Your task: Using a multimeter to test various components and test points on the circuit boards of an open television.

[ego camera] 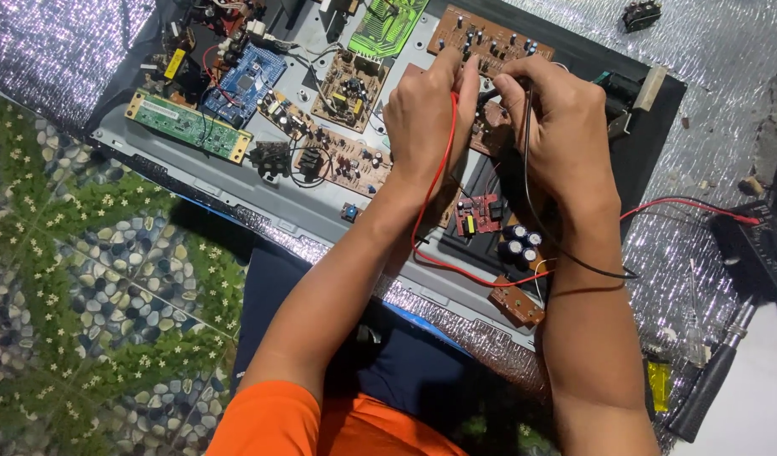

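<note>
At the far edge of the grey metal chassis (pixel 321 221), the left hand (pixel 422 114) was closed on a red probe lead (pixel 428 190) and the right hand (pixel 557 127) was closed on a black probe lead (pixel 532 198), both tips pressed together over a brown circuit board (pixel 490 127). The tips sat so near each other that I judged a slip could bridge 2 solder points and short the board; the looped red wire could also snag the upright cylindrical capacitors (pixel 518 243). The boards looked rigid, flat and densely studded: a green board (pixel 186 125), a blue one (pixel 249 80), a small red one (pixel 480 215). Crinkled silver foil matting (pixel 726 51) lay beneath, with a black meter (pixel 764 245) at the right edge.
</note>
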